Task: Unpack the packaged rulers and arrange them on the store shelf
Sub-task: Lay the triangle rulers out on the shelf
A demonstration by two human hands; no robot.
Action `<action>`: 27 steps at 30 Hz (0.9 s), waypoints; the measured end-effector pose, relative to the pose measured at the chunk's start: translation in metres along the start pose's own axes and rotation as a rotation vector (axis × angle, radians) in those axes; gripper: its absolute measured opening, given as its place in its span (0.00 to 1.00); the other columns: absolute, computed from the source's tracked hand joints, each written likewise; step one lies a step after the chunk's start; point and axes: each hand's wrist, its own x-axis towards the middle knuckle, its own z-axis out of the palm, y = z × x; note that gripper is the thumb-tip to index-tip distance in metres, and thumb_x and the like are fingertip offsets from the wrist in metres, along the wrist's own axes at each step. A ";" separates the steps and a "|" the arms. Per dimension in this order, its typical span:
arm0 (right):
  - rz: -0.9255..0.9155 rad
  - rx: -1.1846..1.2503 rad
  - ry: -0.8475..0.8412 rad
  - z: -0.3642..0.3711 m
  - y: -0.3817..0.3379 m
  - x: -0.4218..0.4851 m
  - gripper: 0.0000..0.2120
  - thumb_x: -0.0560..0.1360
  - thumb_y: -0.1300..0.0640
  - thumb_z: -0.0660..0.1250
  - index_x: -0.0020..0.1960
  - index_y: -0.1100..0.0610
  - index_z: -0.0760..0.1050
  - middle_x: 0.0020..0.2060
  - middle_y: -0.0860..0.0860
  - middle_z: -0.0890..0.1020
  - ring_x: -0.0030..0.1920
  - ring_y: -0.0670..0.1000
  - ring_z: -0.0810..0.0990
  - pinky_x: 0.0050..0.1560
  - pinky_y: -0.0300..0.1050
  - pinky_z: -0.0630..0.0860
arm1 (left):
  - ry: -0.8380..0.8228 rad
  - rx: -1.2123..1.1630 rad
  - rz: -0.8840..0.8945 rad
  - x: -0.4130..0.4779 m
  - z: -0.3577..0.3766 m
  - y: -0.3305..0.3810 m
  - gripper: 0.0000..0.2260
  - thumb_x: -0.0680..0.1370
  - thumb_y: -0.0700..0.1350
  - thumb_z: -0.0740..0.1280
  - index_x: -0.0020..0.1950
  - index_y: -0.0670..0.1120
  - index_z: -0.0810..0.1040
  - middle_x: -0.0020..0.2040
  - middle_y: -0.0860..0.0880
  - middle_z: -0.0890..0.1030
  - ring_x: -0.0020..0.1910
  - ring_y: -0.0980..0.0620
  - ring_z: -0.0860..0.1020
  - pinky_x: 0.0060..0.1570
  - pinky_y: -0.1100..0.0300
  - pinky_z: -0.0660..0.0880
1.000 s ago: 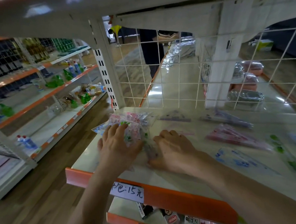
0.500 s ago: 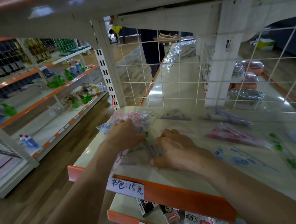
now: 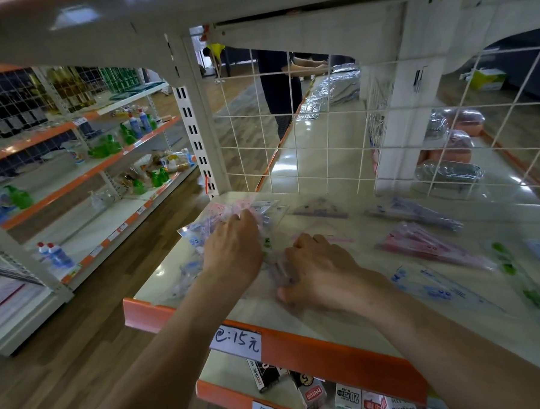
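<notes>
Shelf (image 3: 333, 357): cream board with an orange front edge. The packaged rulers (image 3: 201, 233) are heaped at its rear left corner. The left hand (image 3: 233, 250) lies on the heap, fingers curled into the packets and gripping them. The right hand (image 3: 319, 270) is just beside it, nearer the front edge, fingers curled and thumb pinching a clear wrapper (image 3: 279, 266). A pink packet (image 3: 421, 246) and a blue packet (image 3: 413, 212) lie apart toward the right edge. A price label (image 3: 235, 342) is fixed to the front edge.
</notes>
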 end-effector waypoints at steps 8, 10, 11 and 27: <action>0.016 -0.016 -0.005 0.005 0.001 0.005 0.27 0.72 0.38 0.62 0.65 0.53 0.69 0.62 0.53 0.68 0.63 0.55 0.66 0.53 0.48 0.67 | 0.091 -0.175 0.000 -0.007 -0.033 -0.002 0.16 0.78 0.36 0.55 0.64 0.43 0.69 0.53 0.40 0.79 0.49 0.41 0.76 0.45 0.51 0.72; 0.010 -0.022 -0.011 0.006 0.002 0.004 0.28 0.72 0.37 0.62 0.66 0.53 0.69 0.63 0.52 0.67 0.64 0.55 0.65 0.56 0.49 0.67 | 0.102 -0.242 -0.007 -0.007 -0.039 -0.006 0.13 0.78 0.35 0.55 0.60 0.41 0.71 0.56 0.36 0.78 0.49 0.38 0.77 0.41 0.53 0.73; 0.009 -0.027 -0.014 0.005 0.002 0.005 0.28 0.72 0.37 0.63 0.66 0.53 0.68 0.64 0.52 0.67 0.64 0.55 0.65 0.56 0.49 0.67 | 0.101 -0.267 -0.006 -0.006 -0.040 -0.009 0.10 0.78 0.35 0.55 0.56 0.41 0.72 0.56 0.35 0.77 0.50 0.37 0.76 0.38 0.56 0.70; -0.007 -0.017 -0.018 0.005 0.003 0.010 0.18 0.68 0.37 0.65 0.44 0.51 0.70 0.57 0.51 0.70 0.59 0.55 0.69 0.46 0.48 0.67 | -0.014 -0.449 -0.064 0.029 -0.014 -0.031 0.12 0.76 0.35 0.60 0.57 0.42 0.78 0.56 0.38 0.79 0.55 0.38 0.77 0.52 0.50 0.75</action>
